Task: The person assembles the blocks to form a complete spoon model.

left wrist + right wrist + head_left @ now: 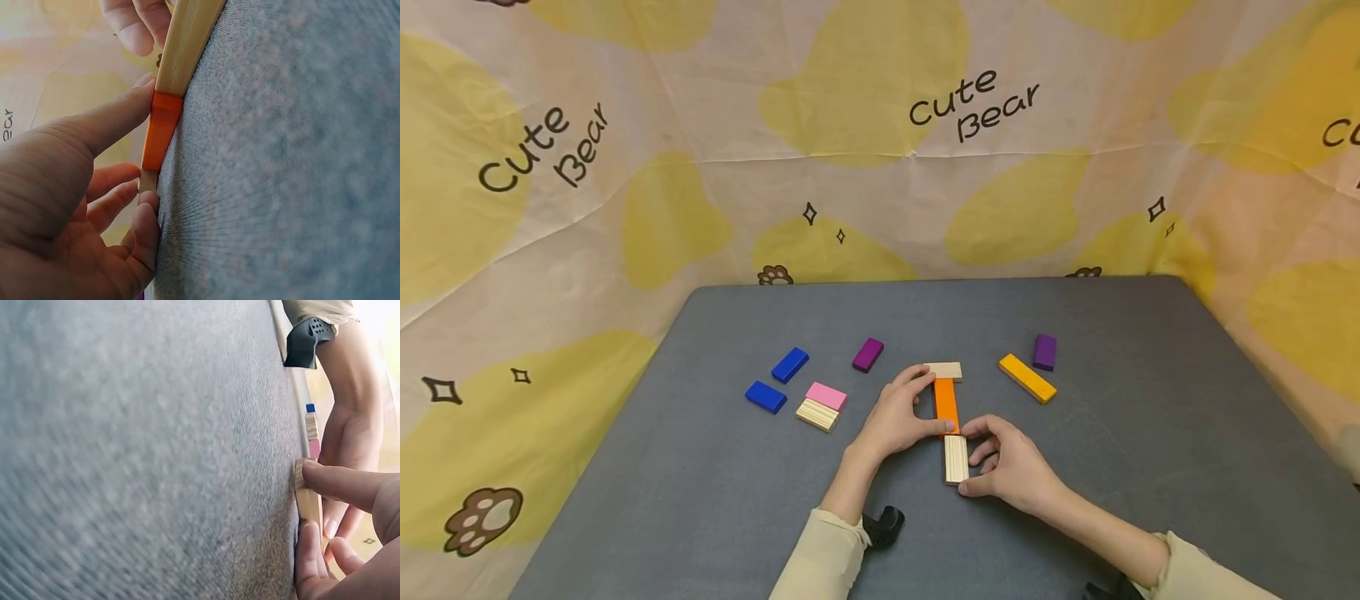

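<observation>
Three flat blocks form a line on the grey table: a plain wooden block [947, 371] lying crosswise at the far end, an orange block [947, 405] lengthwise in the middle, and another plain wooden block [957, 461] at the near end. My left hand [897, 418] spans the orange block, its thumb at the near end and its fingertips by the crosswise block. From the right, my right hand [1013, 467] grips the near wooden block lengthwise, thumb at its near corner and index finger at its far end. In the right wrist view that thumb [322, 478] presses the block's end.
Left of the line lie two blue blocks [790, 365], a pink block [827, 396] against a plain wooden one [817, 414], and a magenta block [868, 355]. To the right are a yellow-orange block [1027, 379] and a purple block [1044, 352]. A printed cloth [865, 192] hangs behind the table [700, 500].
</observation>
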### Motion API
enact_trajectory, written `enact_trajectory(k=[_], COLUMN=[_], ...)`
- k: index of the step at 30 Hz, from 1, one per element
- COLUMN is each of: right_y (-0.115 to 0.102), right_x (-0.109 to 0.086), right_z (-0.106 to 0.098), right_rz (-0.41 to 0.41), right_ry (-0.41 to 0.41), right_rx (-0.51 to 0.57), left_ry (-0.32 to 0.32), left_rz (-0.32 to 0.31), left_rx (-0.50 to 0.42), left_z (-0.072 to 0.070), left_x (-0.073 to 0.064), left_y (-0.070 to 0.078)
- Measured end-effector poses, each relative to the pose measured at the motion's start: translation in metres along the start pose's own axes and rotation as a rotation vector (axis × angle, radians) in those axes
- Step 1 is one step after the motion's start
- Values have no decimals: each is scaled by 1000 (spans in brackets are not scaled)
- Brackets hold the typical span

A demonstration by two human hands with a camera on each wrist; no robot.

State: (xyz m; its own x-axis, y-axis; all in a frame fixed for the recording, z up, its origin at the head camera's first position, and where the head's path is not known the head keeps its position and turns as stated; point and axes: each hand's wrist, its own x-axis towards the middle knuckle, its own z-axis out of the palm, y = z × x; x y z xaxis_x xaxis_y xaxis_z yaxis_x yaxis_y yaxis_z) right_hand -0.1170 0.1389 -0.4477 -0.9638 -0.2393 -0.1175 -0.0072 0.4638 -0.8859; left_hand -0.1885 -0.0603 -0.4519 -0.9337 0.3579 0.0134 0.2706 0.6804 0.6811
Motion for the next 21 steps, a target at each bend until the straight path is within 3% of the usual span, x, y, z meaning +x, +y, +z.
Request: enact_trajectory(k=[9, 21], right_y=[2, 2], right_x=[6, 8], right_z=[0, 5], right_rz=[-36, -32], right_ry=[-28, -16], right_rx=[57, 5], left_ry=[9, -16], left_rz=[1, 31], left_rx=[-12, -36], left_z=[0, -1], left_x=[0, -1], left_y=[0, -5])
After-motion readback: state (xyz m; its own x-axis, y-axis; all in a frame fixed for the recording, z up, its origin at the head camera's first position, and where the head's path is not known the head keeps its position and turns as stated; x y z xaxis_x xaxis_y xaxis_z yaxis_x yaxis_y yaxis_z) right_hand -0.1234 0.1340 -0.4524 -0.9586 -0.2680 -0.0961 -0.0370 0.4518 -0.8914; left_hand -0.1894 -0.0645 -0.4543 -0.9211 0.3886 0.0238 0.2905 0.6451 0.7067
